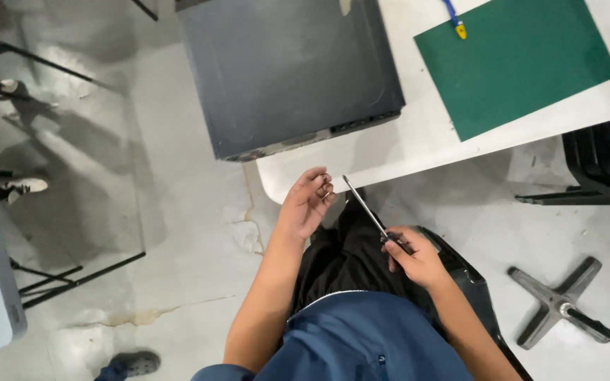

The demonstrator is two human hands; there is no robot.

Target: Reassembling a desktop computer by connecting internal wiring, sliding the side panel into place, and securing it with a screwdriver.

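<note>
My right hand (414, 257) grips the dark handle of a screwdriver (368, 209), whose thin metal shaft points up and left toward my left hand. My left hand (306, 203) is raised below the table's corner, fingers curled around something small at the fingertips (325, 189); what it is cannot be made out. The screwdriver tip ends just right of those fingertips. A large dark grey computer case (287, 70) lies flat on the white table (418, 134), hanging over its left edge, above both hands.
A green cutting mat (524, 60) lies on the table at the right, with a blue and yellow tool (455, 20) at its top edge. A black chair (601, 159) and a metal chair base (555, 300) stand at the right. Another person's shoes (22, 187) are at the left.
</note>
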